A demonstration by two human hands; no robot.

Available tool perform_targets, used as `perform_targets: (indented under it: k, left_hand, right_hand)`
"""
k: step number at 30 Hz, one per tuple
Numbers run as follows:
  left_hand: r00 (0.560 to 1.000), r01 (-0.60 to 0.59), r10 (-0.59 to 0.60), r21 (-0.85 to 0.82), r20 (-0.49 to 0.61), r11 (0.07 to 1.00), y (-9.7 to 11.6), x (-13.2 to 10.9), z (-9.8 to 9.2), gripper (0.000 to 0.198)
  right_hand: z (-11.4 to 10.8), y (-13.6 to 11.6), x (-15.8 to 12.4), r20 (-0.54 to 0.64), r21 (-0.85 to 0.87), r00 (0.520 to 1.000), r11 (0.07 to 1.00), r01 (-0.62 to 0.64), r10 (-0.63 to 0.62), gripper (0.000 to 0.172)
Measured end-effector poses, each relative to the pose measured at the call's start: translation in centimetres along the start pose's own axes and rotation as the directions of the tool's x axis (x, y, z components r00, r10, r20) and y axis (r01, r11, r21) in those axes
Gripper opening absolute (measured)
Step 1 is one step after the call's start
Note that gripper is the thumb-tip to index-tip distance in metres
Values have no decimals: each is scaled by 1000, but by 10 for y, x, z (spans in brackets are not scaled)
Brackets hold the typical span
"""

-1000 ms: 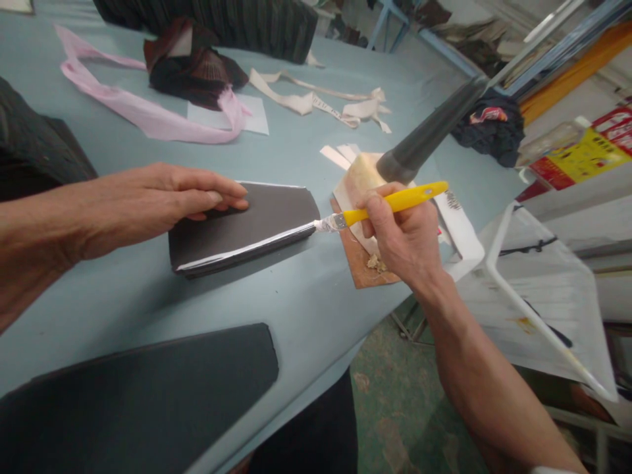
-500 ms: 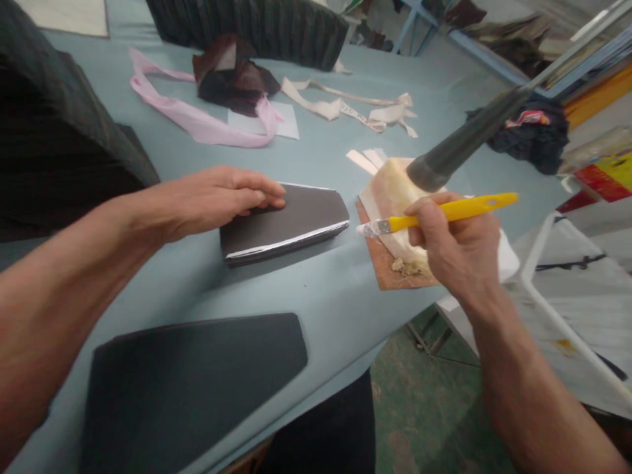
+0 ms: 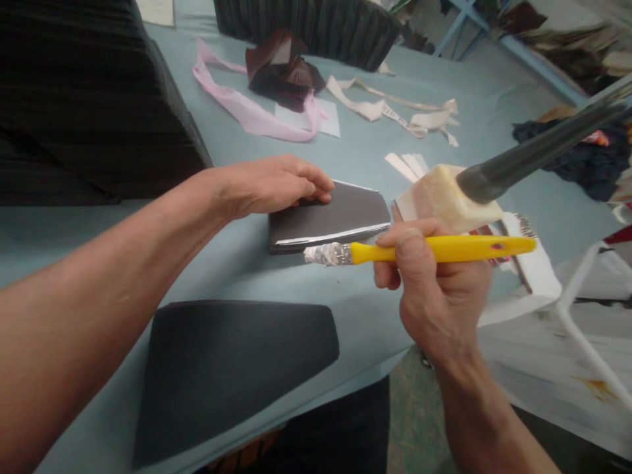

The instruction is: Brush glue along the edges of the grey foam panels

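My left hand (image 3: 281, 184) lies on top of a small stack of dark grey tapered panels (image 3: 353, 209), its fingers extended with the tips on the top surface. White paste or glue lines the stack's near edge and its far edge. In my right hand (image 3: 439, 289) is a paintbrush (image 3: 474, 246) with a yellow handle, held level. Its bristles, coated in white, point left and appear just in front of the stack's near edge; whether they touch it I cannot tell. Closer to me lies a larger dark panel (image 3: 237, 368) with a tapered right end.
A yellowed block (image 3: 439, 194) with a thick dark rod (image 3: 533, 158) stands right of the stack. Tall dark piles (image 3: 89, 105) rise at left, another row (image 3: 311, 29) at the back. Pink cloth (image 3: 247, 115), brown scrap (image 3: 284, 69) and pale strips (image 3: 370, 108) lie behind.
My right hand has carried the brush left and toward me, from beside the yellowed block to the stack's near edge. My left hand stays on the stack. The whole view has shifted.
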State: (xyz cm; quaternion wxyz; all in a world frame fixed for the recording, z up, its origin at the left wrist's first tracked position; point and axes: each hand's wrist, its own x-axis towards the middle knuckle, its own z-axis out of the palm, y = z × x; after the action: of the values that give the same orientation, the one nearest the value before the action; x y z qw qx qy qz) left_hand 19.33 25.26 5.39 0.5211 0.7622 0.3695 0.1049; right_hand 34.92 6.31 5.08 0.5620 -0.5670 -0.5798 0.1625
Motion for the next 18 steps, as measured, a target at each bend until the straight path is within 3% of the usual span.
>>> perform_targets:
  k: [7, 12, 18]
  left_hand:
    - [998, -66, 66, 53, 16, 996, -3, 5, 0, 45]
    - [996, -91, 91, 49, 2, 995, -5, 6, 2, 45]
    - [992, -124, 125, 99, -8, 987, -6, 6, 4, 42]
  right_hand:
    - [22, 1, 2, -98, 6, 993, 998, -69, 70, 28]
    - [30, 0, 4, -133, -20, 980, 988, -152, 148, 35]
    - [39, -3, 3, -138, -32, 977, 985, -168, 162, 34]
